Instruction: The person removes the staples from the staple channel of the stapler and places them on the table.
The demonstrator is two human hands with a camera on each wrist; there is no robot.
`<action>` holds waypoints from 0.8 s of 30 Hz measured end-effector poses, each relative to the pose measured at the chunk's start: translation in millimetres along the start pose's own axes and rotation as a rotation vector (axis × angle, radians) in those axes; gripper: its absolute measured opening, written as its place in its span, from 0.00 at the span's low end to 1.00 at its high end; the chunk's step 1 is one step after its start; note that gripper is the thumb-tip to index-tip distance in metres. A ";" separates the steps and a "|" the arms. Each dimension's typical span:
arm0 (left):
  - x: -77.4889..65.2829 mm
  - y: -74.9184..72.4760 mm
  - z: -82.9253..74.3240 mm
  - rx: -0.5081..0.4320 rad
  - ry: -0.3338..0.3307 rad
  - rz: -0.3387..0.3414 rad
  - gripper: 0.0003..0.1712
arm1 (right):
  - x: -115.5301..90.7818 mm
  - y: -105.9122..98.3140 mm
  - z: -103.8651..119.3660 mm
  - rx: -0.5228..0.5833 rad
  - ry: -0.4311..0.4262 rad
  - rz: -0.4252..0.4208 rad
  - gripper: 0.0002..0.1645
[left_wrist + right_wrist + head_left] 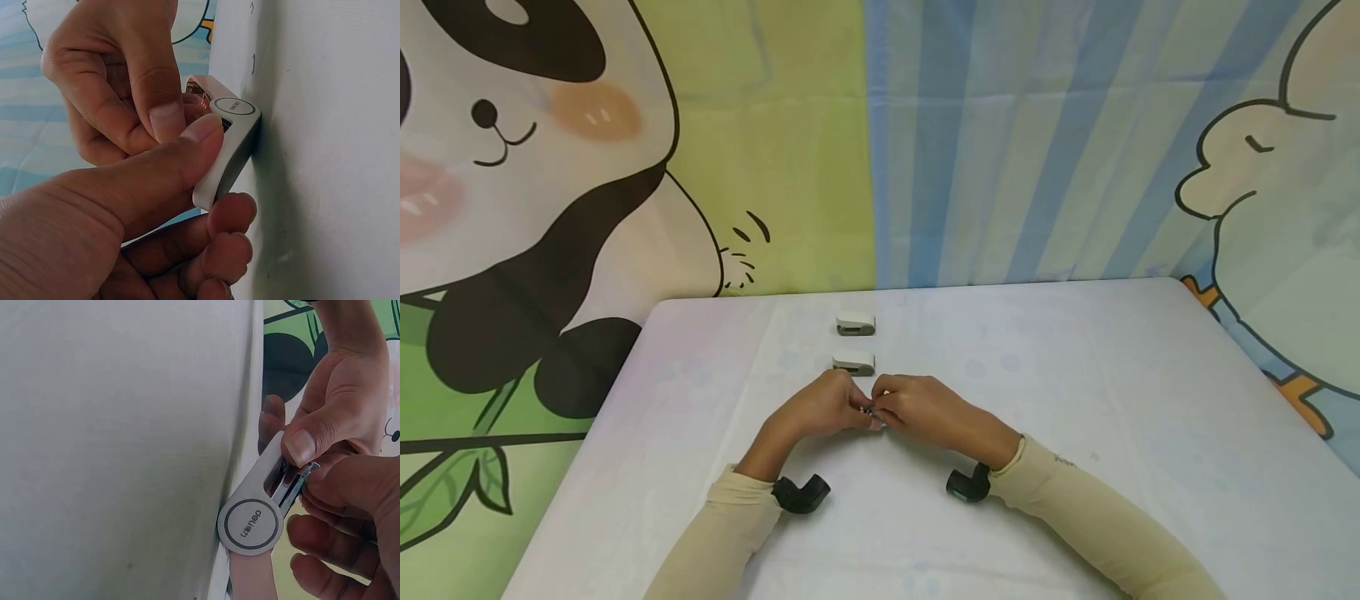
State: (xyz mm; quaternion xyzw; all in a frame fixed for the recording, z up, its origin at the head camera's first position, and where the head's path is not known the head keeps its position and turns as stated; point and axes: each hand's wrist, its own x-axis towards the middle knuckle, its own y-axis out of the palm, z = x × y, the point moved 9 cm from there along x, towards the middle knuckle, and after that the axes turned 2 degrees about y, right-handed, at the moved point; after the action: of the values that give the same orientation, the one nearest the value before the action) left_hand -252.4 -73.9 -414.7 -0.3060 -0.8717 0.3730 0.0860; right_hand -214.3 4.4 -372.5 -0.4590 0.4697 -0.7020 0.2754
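Observation:
Between my two hands is a small white stapler [250, 525] with a round logo at its hinge, its arms spread apart. My left hand [823, 406] grips one white arm, thumb pressed near the inner edge in the left wrist view. My right hand [928, 411] pinches at the end of the metal magazine [290, 490] that stands out from the stapler, thumb and index finger close together. Exactly what small part lies between those fingertips I cannot tell. In the head view, the hands cover most of the stapler, and only a metal glint shows.
Two more white-and-grey staplers stand on the white-covered table [1075, 358] beyond the hands: a nearer stapler [853, 362] just past the left fingers, and a farther stapler [855, 323] behind it. A printed curtain [797, 167] hangs behind the table's far edge.

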 end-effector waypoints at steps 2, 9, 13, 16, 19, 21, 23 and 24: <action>-0.2 0.1 0.1 -0.003 -0.006 0.000 0.02 | -0.1 -1.7 0.4 0.012 -0.014 -0.009 0.04; -1.5 1.4 3.0 -0.004 -0.015 -0.004 0.02 | -0.6 -7.1 -7.9 0.151 -0.013 0.003 0.03; -4.2 1.7 8.5 -0.007 -0.037 -0.006 0.06 | -0.5 -10.5 -20.0 0.233 0.031 0.023 0.03; -5.4 1.8 10.6 -0.022 -0.050 -0.005 0.10 | -3.2 -15.2 -36.0 0.269 0.087 0.018 0.03; -4.6 2.2 10.9 -0.030 -0.054 0.001 0.11 | -7.7 -24.4 -52.0 0.280 0.123 -0.027 0.04; -3.6 2.9 11.8 -0.026 -0.068 0.011 0.11 | -10.6 -31.8 -59.8 0.266 0.123 -0.068 0.04; -2.5 3.2 12.1 -0.015 -0.079 0.017 0.12 | -13.4 -38.5 -66.5 0.257 0.119 -0.114 0.04; -2.0 3.4 12.8 -0.014 -0.092 0.021 0.13 | -14.7 -41.0 -69.5 0.247 0.117 -0.133 0.04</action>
State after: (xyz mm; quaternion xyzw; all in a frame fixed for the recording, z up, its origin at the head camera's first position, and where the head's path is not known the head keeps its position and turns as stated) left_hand -254.0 -81.0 -426.1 -0.2985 -0.8739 0.3816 0.0399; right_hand -268.9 61.4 -350.3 -0.4103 0.3635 -0.7966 0.2549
